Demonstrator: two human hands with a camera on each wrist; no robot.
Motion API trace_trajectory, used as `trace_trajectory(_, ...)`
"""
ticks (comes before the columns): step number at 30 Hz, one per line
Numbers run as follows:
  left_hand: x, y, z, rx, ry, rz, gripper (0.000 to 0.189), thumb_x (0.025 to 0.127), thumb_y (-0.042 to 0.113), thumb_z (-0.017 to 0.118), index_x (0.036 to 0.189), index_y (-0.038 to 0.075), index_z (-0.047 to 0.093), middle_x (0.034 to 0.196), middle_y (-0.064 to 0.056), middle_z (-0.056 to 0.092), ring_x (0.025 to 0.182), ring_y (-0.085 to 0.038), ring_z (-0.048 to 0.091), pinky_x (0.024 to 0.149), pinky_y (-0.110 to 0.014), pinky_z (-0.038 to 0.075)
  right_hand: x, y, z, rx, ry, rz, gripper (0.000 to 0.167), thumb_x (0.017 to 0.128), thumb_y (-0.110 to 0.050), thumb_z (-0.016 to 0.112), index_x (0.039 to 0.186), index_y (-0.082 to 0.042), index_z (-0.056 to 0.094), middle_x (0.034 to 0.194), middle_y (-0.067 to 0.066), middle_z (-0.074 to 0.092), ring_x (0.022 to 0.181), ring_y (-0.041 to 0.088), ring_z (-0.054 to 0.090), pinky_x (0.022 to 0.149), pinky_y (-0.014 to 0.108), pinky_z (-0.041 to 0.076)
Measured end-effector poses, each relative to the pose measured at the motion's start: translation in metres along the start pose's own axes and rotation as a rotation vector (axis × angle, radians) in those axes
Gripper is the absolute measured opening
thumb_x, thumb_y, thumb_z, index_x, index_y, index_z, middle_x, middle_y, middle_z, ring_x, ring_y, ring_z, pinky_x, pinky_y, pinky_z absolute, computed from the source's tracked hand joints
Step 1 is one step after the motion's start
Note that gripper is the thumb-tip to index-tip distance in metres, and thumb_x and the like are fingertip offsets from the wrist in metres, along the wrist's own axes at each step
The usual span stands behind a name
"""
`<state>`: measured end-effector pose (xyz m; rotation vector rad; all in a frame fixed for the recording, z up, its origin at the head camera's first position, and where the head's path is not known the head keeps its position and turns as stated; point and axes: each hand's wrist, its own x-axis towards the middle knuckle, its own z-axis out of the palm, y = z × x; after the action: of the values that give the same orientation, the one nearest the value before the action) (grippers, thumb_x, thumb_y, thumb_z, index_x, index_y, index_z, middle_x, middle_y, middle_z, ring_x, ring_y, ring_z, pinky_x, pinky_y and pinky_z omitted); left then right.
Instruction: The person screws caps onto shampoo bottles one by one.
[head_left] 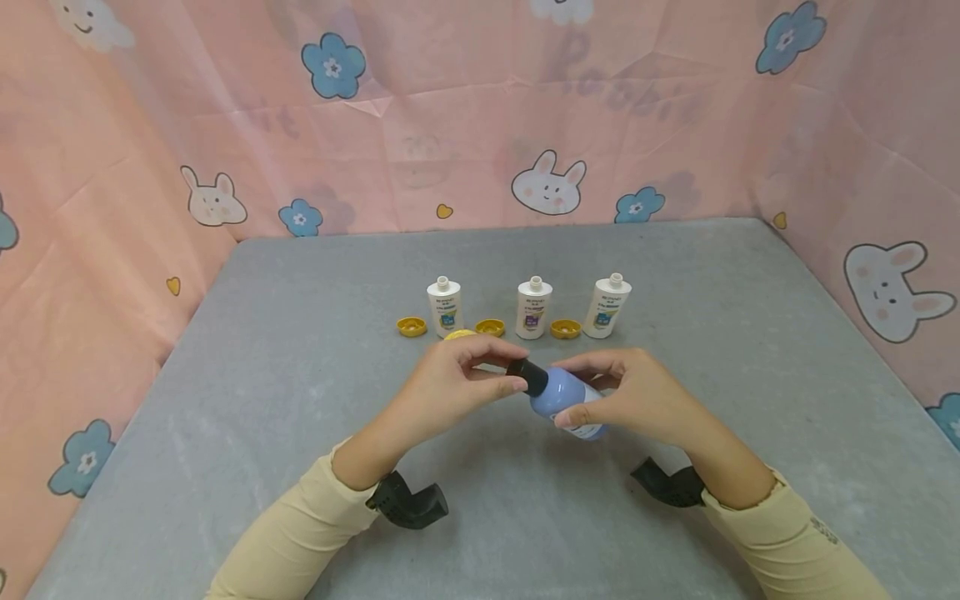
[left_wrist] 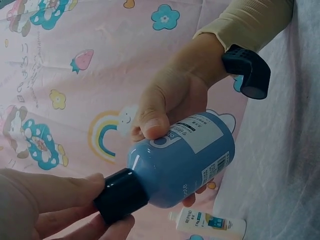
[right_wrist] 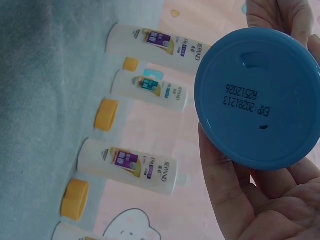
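Observation:
A light blue bottle [head_left: 561, 392] with a black cap [head_left: 534, 378] is held tilted above the grey table, its capped end up toward the left. My left hand [head_left: 453, 379] pinches the black cap between thumb and fingers. Around the body of the bottle, my right hand [head_left: 641, 396] keeps its grip, thumb near the white label. The left wrist view shows the cap [left_wrist: 121, 195] seated at the bottle's neck. In the right wrist view the round blue base [right_wrist: 260, 97] with printed characters faces the camera and covers part of the right hand [right_wrist: 250, 200].
White bottles without caps [head_left: 445, 308] [head_left: 534, 310] [head_left: 607, 307] stand behind the hands. Yellow caps [head_left: 412, 327] [head_left: 491, 327] [head_left: 566, 329] lie between and beside them. Another yellow piece [head_left: 460, 334] shows partly behind the left hand. A pink printed cloth [head_left: 465, 117] surrounds the table [head_left: 300, 333].

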<state>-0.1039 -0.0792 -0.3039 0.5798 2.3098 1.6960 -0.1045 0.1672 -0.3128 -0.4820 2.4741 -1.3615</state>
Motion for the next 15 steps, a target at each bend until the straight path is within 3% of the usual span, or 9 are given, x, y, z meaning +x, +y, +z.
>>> trace_trajectory(4, 0.0004, 0.0000, -0.0004, 0.001, -0.029, 0.089, 0.033, 0.087, 0.001, 0.074, 0.119, 0.002, 0.070, 0.121, -0.012, 0.067, 0.113, -0.022, 0.066, 0.093, -0.024, 0.057, 0.0001, 0.0009, -0.0004, 0.009, -0.004, 0.011, 0.056, 0.073, -0.030, 0.089, 0.122, -0.008, 0.071, 0.113, 0.009, 0.073, 0.092, 0.016, 0.068, 0.076, 0.025, 0.057)
trace_trajectory(6, 0.0007, 0.0004, -0.0011, -0.011, -0.035, 0.102, 0.036, 0.086, 0.001, 0.074, 0.122, 0.000, 0.068, 0.124, -0.013, 0.068, 0.116, -0.024, 0.065, 0.095, -0.026, 0.056, -0.0001, 0.0009, -0.0006, 0.013, -0.004, 0.022, 0.057, 0.073, -0.030, 0.089, 0.122, -0.008, 0.070, 0.113, 0.009, 0.073, 0.090, 0.016, 0.068, 0.075, 0.026, 0.057)
trace_trajectory(11, 0.0008, 0.0018, -0.0031, -0.043, 0.016, -0.027, 0.037, 0.086, 0.012, 0.078, 0.122, 0.006, 0.069, 0.121, -0.008, 0.070, 0.109, -0.020, 0.069, 0.089, -0.028, 0.059, -0.0002, -0.0001, -0.0009, 0.007, 0.000, 0.034, 0.058, 0.074, -0.031, 0.089, 0.123, -0.009, 0.070, 0.114, 0.009, 0.073, 0.090, 0.016, 0.068, 0.075, 0.026, 0.057)
trace_trajectory(15, 0.0016, 0.0023, -0.0029, 0.017, 0.059, -0.093, 0.030, 0.085, 0.021, 0.080, 0.113, 0.012, 0.073, 0.107, -0.002, 0.074, 0.097, -0.014, 0.069, 0.082, -0.029, 0.059, -0.0006, -0.0009, -0.0009, -0.001, -0.002, 0.019, 0.057, 0.074, -0.032, 0.089, 0.122, -0.009, 0.070, 0.113, 0.008, 0.073, 0.093, 0.015, 0.068, 0.077, 0.025, 0.057)
